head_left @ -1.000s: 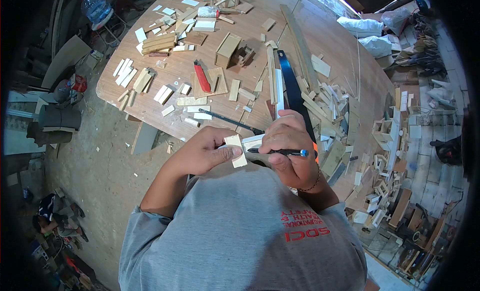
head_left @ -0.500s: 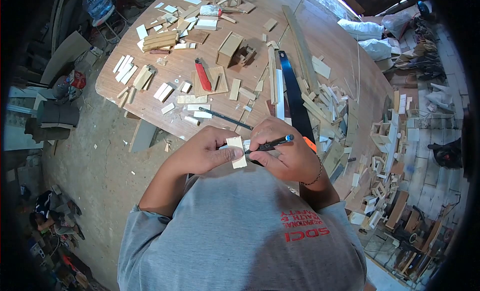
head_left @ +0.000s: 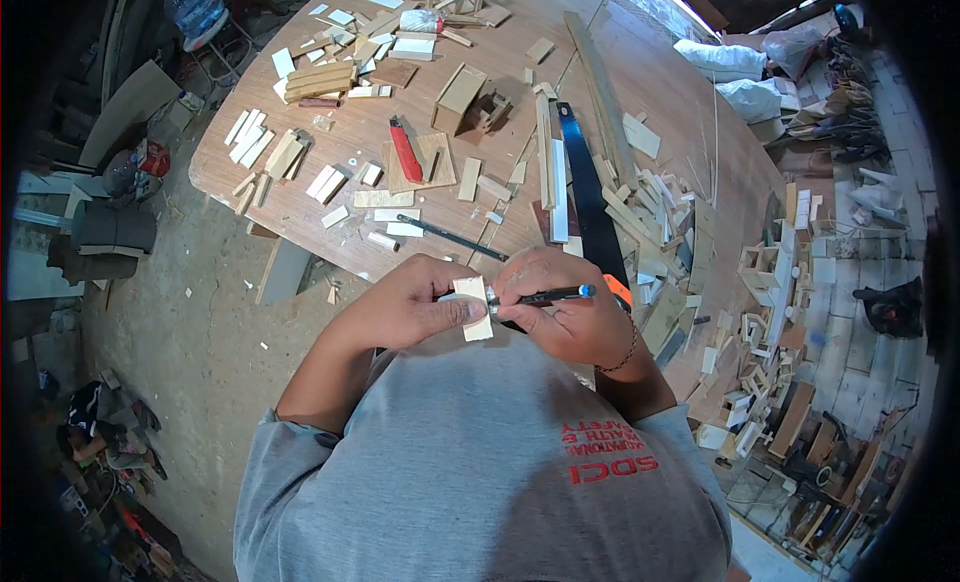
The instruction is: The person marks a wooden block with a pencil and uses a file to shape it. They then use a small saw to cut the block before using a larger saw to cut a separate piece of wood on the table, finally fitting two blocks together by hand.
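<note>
Left hand (head_left: pixel 415 300): closed, thumb laid across front, pointing toward right hand. Right hand (head_left: pixel 565 307): fingers curled, thumb and fingertips pinched together. Hands nearly meeting before chest; both elbows bent.

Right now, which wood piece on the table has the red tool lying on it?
The squarish board; it alone lies beneath the red tool, with a short dark strip beside that tool.

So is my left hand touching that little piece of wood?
Touching. The head view shows your left hand gripping the piece of wood, its thumb lying across the face.
</note>
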The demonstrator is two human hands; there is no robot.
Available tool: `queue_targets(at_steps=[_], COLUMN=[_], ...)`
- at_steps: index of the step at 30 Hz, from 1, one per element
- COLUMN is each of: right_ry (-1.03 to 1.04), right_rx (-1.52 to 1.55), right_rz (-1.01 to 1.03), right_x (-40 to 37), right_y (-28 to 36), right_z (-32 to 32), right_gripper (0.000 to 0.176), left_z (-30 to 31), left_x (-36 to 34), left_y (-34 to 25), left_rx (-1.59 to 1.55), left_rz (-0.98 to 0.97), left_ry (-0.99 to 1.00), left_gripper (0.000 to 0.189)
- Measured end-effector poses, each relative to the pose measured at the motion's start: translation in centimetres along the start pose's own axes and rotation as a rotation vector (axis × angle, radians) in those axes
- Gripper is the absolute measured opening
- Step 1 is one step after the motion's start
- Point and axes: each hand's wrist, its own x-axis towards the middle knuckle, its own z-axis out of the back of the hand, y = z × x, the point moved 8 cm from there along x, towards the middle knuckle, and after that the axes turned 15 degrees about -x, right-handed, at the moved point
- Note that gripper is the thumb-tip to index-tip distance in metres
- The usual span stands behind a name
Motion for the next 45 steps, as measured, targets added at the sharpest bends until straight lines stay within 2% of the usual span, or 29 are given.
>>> queue_targets(at_steps=[4, 7, 13, 16, 19, 22, 24, 25, 27, 28, 30, 32, 34, 36, 40, 42, 45], right_ry=[0.036, -0.027, 0.02, -0.054, 0.021, 0.06, -0.082, -0.08, 0.083, 0.086, -0.052, -0.084, -0.117, -0.252, -0.278, -0.091, -0.039], right_rx=[0.029, 0.027, 0.058, 0.092, 0.061, 0.11, 0.083, 0.083, 0.028, 0.03, 0.08, 0.05, 0.023, 0.117, 0.221, -0.064, -0.068], right_rz=[0.044, -0.019, 0.057, -0.036, 0.007, -0.053, -0.047, -0.046, 0.083, 0.084, -0.022, -0.008, 0.008, -0.056, -0.136, 0.118, 0.099], right_x=[-0.1, -0.1, -0.1, -0.1, 0.1, 0.1, 0.2, 0.3, 0.6, 0.6, 0.6, 0.7, 0.5, 0.1, 0.1, 0.9, 0.9], right_y=[0.1, -0.1, -0.1, -0.7, -0.5, -0.9, -0.7, -0.9, -0.3, -0.2, -1.0, -1.1, -1.5, -2.7, -3.5, -1.4, -1.9], right_z=[-0.2, 0.0, -0.5, -0.2, -0.4, -0.9, -0.3, -0.1, -0.6, -0.8, -0.3, -0.4, -0.4, 0.3, 0.7, 0.5, -0.1], right_gripper=[0.012, 0.013, 0.013, 0.012, 0.007, 0.006, 0.011, 0.011, 0.011, 0.011, 0.011, 0.011, 0.01, 0.009, 0.01, 0.01, 0.01], left_z=[0.1, 0.0, 0.1, 0.1, 0.4, 0.3, 0.3, 0.5, 0.8, 0.7, 0.6, 0.6, 1.0, 1.2, 1.3, 1.5, 1.8], left_x=[0.1, 0.2, 0.2, 0.3, 0.2, 0.2, 0.3, 0.4, 0.4, 0.3, 0.5, 0.6, 0.8, 0.8, 1.1, 1.3, 1.6], left_y=[0.5, 0.3, -0.3, 0.2, 0.7, 0.3, 0.3, 0.6, 0.5, 0.2, 0.2, -0.1, 0.4, 0.4, 0.7, 1.1, 1.2], left_rx=[-0.046, -0.057, -0.03, -0.031, -0.049, -0.039, -0.037, -0.043, -0.049, -0.052, -0.057, -0.08, -0.063, -0.043, -0.125, -0.164, -0.139], left_rz=[-0.03, -0.042, -0.039, -0.04, -0.059, -0.037, -0.035, -0.042, -0.049, -0.033, -0.016, -0.093, -0.087, -0.078, -0.026, -0.016, -0.029], left_ry=[0.011, 0.013, 0.0, 0.002, 0.016, 0.02, 0.015, 0.008, -0.004, -0.001, 0.005, -0.016, -0.015, -0.013, 0.014, 0.024, 0.029], left_gripper=[0.036, 0.032, 0.029, 0.029, 0.031, 0.033, 0.033, 0.031, 0.03, 0.03, 0.03, 0.03, 0.03, 0.03, 0.031, 0.031, 0.031])
